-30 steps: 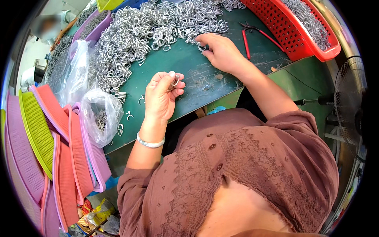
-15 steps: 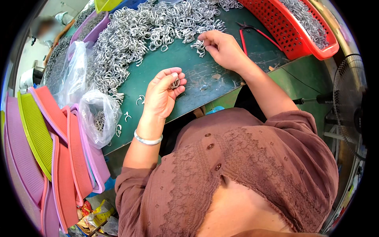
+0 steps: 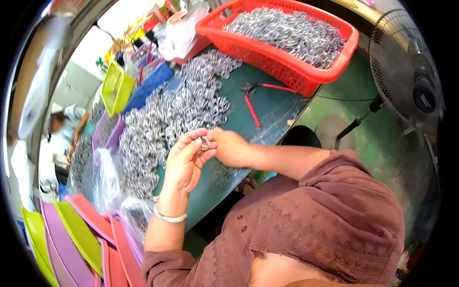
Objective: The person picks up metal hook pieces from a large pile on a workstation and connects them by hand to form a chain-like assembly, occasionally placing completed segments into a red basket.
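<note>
A small silvery metal ring (image 3: pixel 204 143) is pinched between the thumb and fingers of my left hand (image 3: pixel 182 165), held above the near edge of the green table (image 3: pixel 241 129). My right hand (image 3: pixel 232 148) meets it from the right, its fingers bent in and touching the left fingertips. Those right fingertips are partly covered, and I cannot make out what is in them. Beyond both hands spreads a large heap of similar open metal rings (image 3: pixel 191 100). Red-handled pliers (image 3: pixel 252 111) lie opened on the table, right of the heap.
A red perforated basket (image 3: pixel 267 60) full of metal rings stands at the far right. Left are a blue bin (image 3: pixel 150 88), a yellow-green basket (image 3: pixel 111 91), clear plastic bags (image 3: pixel 106 179) and stacked coloured baskets (image 3: pixel 79 234). A fan (image 3: pixel 401 71) stands right; another person (image 3: pixel 74 115) is far left.
My right hand has come from the ring heap back to my left hand, which still pinches a ring. The view has turned to the right, showing more of the red basket and fan.
</note>
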### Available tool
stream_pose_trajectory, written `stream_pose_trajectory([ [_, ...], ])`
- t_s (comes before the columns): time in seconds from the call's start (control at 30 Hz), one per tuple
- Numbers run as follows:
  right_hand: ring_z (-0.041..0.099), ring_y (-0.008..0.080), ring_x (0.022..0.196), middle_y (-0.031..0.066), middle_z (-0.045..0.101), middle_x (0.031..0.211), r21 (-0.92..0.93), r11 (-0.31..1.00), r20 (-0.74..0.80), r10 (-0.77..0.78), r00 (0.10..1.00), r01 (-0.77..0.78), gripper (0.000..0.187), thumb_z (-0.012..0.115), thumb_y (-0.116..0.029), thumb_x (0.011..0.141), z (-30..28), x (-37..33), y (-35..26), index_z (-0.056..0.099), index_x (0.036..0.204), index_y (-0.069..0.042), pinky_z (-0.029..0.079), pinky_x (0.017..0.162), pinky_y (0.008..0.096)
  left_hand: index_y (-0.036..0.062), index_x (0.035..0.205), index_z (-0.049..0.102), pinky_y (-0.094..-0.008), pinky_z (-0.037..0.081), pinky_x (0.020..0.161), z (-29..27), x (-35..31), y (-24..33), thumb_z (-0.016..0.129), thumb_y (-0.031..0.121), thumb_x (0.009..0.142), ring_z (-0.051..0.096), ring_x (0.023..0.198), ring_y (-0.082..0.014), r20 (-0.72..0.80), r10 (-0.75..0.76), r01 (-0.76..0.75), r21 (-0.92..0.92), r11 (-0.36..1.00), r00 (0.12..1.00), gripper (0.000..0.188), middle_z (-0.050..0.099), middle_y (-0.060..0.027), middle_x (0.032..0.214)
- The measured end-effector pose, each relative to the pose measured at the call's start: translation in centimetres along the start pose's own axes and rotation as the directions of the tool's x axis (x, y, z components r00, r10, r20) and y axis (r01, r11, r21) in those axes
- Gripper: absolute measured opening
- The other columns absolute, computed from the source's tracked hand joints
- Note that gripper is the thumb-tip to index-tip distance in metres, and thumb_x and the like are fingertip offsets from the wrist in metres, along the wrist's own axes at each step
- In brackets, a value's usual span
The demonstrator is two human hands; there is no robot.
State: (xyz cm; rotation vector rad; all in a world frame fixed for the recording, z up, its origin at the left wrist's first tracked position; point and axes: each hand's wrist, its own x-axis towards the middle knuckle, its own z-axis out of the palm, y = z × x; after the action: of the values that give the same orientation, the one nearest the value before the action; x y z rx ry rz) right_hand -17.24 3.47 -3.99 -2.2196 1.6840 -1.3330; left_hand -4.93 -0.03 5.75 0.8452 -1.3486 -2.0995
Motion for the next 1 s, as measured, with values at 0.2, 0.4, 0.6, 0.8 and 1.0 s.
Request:
stream_pose_trajectory([
  [0.2, 0.046, 0.0223, 0.076, 0.0072, 0.045, 0.081, -0.334, 0.936, -0.055, -0.141, 0.989, 0.114, 0.02, 0.053, -0.009, 0.063, -0.6, 0.1, 1.1, 0.05, 0.082, -0.006, 0.045, 0.06, 0.0273, -0.0031, 0.109, 0.044, -0.0298, 0.048, 0.079, 9.5, 11.7, 8.4, 0.046, 0.013, 0.085, 0.056, 0.085, -0.0223, 0.138, 0.194, -0.22, 0.21, 0.953, 0.971, 0.029, 0.055, -0.0132, 0.097],
  [0.4, 0.047, 0.0247, 0.076, 0.0082, 0.044, 0.078, -0.198, 0.978, -0.094, -0.093, 0.991, 0.073, 0.024, 0.055, -0.001, 0.058, -0.8, -0.2, 2.4, 0.048, 0.08, -0.006, 0.043, 0.065, 0.0307, 0.0099, 0.134, 0.006, -0.0565, 0.021, 0.095, 14.0, 20.4, 13.8, 0.038, 0.037, 0.087, 0.0, 0.126, -0.0389, 0.307, 0.266, -0.352, 0.268, 0.897, 0.914, 0.063, -0.008, -0.0114, 0.139],
  [0.6, 0.053, 0.0205, 0.069, 0.0103, 0.052, 0.076, 0.433, 0.9, -0.275, 0.082, 0.958, 0.047, 0.024, 0.051, 0.008, 0.068, -0.9, 0.5, 3.7, 0.055, 0.089, -0.001, 0.044, 0.064, 0.0285, 0.0039, 0.11, 0.049, -0.0254, 0.042, 0.074, 6.1, 16.6, 9.2, 0.048, 0.019, 0.084, 0.049, 0.094, -0.0117, 0.202, 0.247, -0.313, 0.735, 0.601, 0.948, 0.029, 0.053, -0.0031, 0.104],
  [0.8, 0.048, 0.0062, 0.072, -0.0011, 0.05, 0.077, 0.842, 0.521, 0.058, 0.165, 0.985, -0.137, 0.024, 0.049, 0.007, 0.075, -3.3, 2.3, 2.7, 0.054, 0.097, -0.002, 0.041, 0.067, 0.0205, 0.0021, 0.112, 0.048, -0.0258, 0.039, 0.081, -3.0, 6.1, 2.4, 0.039, -0.006, 0.066, 0.049, 0.098, -0.0143, 0.232, 0.01, -0.184, 0.743, 0.644, 0.973, 0.047, 0.053, -0.0076, 0.106],
  [1.0, 0.051, 0.0062, 0.074, 0.0006, 0.054, 0.083, 0.882, 0.382, 0.257, 0.104, 0.961, -0.277, 0.029, 0.057, -0.002, 0.074, -5.5, 5.6, 1.0, 0.052, 0.103, -0.001, 0.041, 0.062, 0.0189, 0.002, 0.115, 0.043, -0.0309, 0.044, 0.08, -4.3, 0.7, -0.5, 0.052, 0.008, 0.08, 0.055, 0.091, -0.0195, 0.186, 0.176, -0.231, 0.341, 0.911, 0.967, 0.037, 0.054, -0.0095, 0.101],
])
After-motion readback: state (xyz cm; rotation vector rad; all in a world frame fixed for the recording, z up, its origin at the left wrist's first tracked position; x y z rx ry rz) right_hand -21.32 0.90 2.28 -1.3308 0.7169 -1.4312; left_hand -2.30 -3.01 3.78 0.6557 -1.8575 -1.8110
